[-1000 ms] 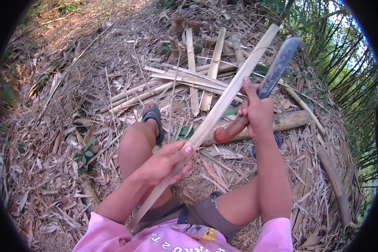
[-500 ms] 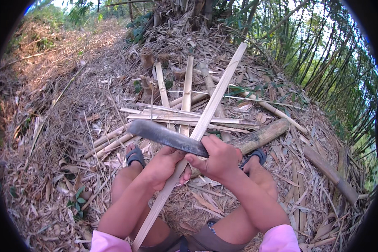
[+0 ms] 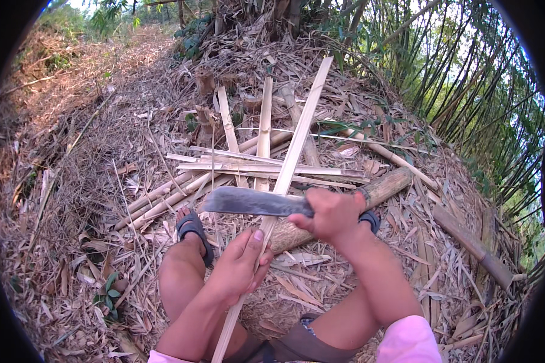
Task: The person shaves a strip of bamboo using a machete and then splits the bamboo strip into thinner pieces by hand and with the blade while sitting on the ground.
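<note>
A long, pale split bamboo strip slants from my lap up and away to the right. My left hand is closed round its lower part, thumb on top. In my right hand is a machete, its handle hidden by my fingers. The dark, wide blade points left and crosses the strip just above my left hand. Whether the edge touches the strip I cannot tell. Beneath the strip, between my feet, lies a thick bamboo log.
Split bamboo strips lie crossed and stacked beyond my feet. Thin bamboo poles rest at the left, and a cut bamboo piece at the right. Dry leaves cover the ground. Short stumps and standing bamboo are farther back.
My right hand has moved right with the machete, away from my left hand, and the blade is now nearly level. My left hand has slid lower, and the strip stands steeper.
</note>
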